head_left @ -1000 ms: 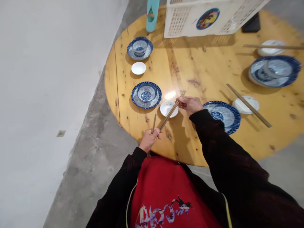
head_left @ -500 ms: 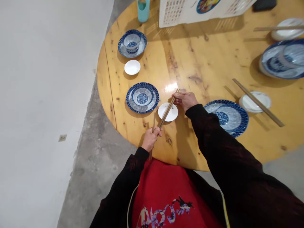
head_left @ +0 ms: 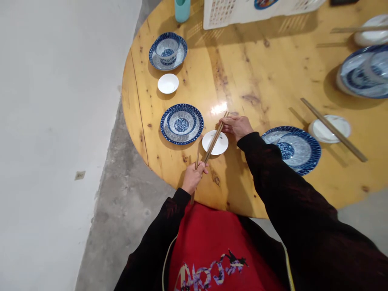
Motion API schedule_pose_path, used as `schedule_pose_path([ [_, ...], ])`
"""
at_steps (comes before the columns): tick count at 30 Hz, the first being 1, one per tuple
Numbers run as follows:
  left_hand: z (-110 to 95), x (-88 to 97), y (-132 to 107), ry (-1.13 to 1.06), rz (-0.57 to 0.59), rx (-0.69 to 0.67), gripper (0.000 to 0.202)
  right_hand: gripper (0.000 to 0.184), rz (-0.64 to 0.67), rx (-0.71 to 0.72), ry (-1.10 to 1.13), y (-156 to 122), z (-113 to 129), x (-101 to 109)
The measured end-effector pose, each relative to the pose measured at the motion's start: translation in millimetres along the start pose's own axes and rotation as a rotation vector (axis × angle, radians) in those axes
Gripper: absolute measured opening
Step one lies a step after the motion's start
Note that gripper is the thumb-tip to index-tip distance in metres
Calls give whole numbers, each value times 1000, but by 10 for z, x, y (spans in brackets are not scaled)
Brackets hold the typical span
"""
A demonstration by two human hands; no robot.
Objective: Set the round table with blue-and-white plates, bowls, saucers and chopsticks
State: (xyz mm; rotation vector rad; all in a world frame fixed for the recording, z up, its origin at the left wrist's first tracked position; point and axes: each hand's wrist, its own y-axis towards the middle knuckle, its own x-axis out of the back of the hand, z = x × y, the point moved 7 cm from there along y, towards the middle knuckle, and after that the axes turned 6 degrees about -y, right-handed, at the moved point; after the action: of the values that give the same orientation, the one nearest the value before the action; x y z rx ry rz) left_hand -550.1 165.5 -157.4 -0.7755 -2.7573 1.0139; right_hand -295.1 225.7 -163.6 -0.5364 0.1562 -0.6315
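Note:
A pair of wooden chopsticks [head_left: 216, 137] slants across a small white dish [head_left: 222, 146] close to the table's near edge. My right hand [head_left: 238, 127] pinches their far end, fingers closed. At their near end my left hand [head_left: 193, 176] is closed around them, and another chopstick [head_left: 197, 152] passes through that same hand, its lower end showing below the fist. Left of the white dish sits a blue-patterned plate [head_left: 164, 131] with a matching bowl [head_left: 182, 121] on it. Under my right forearm, a second blue-rimmed plate [head_left: 312, 155] with a bowl is partly covered.
Farther back on the wooden table [head_left: 218, 60] are a white dish [head_left: 168, 83], a plate with a bowl [head_left: 167, 51], a teal holder [head_left: 182, 11] and a white plastic basket [head_left: 236, 18]. Chopsticks [head_left: 335, 130] rest over a white dish on the right, near stacked blue-patterned tableware [head_left: 348, 76].
Both hands keep their hold on the chopsticks over the white dish, almost unmoved. The view has shifted slightly, so the tableware on the right appears a little farther right.

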Motion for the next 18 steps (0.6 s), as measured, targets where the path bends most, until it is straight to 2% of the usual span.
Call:
schedule_pose_path([
  [5, -3, 60, -5, 4, -31, -41, 37, 21, -17, 6, -15, 18, -29, 22],
  [9, -25, 261, -56, 118, -106, -91, 38, 25, -224, 134, -81, -61, 29, 216],
  [12, -140, 497, -186, 212, -205, -181, 38, 11, -363, 311, -119, -369, 156, 321],
  [14, -254, 640, -313, 237, -273, -242, 40, 5, -371, 436, -153, -695, 251, 273],
  [16, -347, 719, -434, 222, -298, -250, 43, 9, -290, 491, -197, -1036, 294, 115],
  [18, -406, 711, -523, 172, -256, -211, 46, 13, -127, 484, -231, -1338, 284, -129],
])
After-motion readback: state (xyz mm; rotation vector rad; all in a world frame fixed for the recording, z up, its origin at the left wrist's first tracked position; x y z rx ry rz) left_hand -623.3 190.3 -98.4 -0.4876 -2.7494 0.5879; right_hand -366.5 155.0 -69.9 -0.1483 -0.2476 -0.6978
